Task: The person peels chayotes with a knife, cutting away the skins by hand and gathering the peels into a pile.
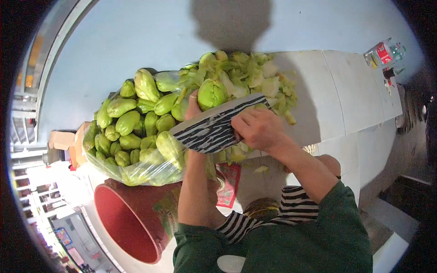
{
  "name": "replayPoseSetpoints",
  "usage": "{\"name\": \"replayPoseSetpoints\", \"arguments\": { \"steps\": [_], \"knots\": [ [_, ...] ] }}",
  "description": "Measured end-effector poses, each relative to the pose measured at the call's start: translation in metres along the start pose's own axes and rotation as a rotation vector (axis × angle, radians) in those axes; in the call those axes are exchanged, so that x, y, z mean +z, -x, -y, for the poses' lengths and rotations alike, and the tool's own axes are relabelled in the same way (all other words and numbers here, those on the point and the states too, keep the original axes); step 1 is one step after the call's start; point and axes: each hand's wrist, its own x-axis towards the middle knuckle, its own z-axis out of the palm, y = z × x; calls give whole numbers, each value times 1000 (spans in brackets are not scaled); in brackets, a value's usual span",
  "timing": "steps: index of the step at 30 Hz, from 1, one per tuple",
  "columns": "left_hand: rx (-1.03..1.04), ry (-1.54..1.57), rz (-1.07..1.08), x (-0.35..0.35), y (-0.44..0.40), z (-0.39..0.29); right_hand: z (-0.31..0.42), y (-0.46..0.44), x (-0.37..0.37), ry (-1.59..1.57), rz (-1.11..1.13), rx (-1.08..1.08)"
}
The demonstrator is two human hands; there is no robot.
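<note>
My left hand (pixel 193 106) is closed around a green chayote (pixel 212 94), its fingers partly hidden behind a broad blade. That blade belongs to a knife (pixel 205 129) with black and white streaks and a pale edge that lies against the chayote. My right hand (pixel 259 127) is shut on the knife near its right end; no handle shows. A pale green piece (pixel 257 106) sticks up by the right knuckles. Beyond the hands is a heap of peelings (pixel 246 73). To the left, a clear plastic bag (pixel 136 175) holds many whole chayotes (pixel 128 122).
A red bucket (pixel 125 223) lies below the bag, its mouth to the left. Beside it is a red and white packet (pixel 228 185). Pale tiles (pixel 350 86) run to the right, with a plastic bottle (pixel 384 53) at the far end. Behind stands a blue-white wall (pixel 136 32).
</note>
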Motion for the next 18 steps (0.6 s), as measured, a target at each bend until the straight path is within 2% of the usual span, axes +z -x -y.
{"name": "replayPoseSetpoints", "arguments": {
  "steps": [2, 6, 9, 12, 14, 15, 16, 17, 18],
  "knots": [
    [18, -59, 6, -2, 0, 4, 2, -4, 4, -4, -14, -47],
    [-80, 93, 5, -1, 2, 0, 3, -9, 4, 44, -19, -105],
    [-60, 82, 4, -4, 7, -9, 6, -12, 2, 62, 0, -124],
    [-59, 31, 29, -10, 11, -22, 8, -13, -2, 69, 48, -171],
    [-28, -249, 62, -13, 15, -53, 8, -10, -4, 26, 98, -141],
    [-86, -118, 50, -13, 17, -39, -8, -9, 5, 25, 100, -139],
    [-143, 14, 31, -12, 18, -26, -35, -6, 19, 62, 129, 96],
    [-96, -130, 28, -14, 22, -47, -58, -4, 25, 104, 151, 329],
    [-37, -271, 23, -15, 23, -65, -73, -1, 18, 117, 157, 461]
  ]
}}
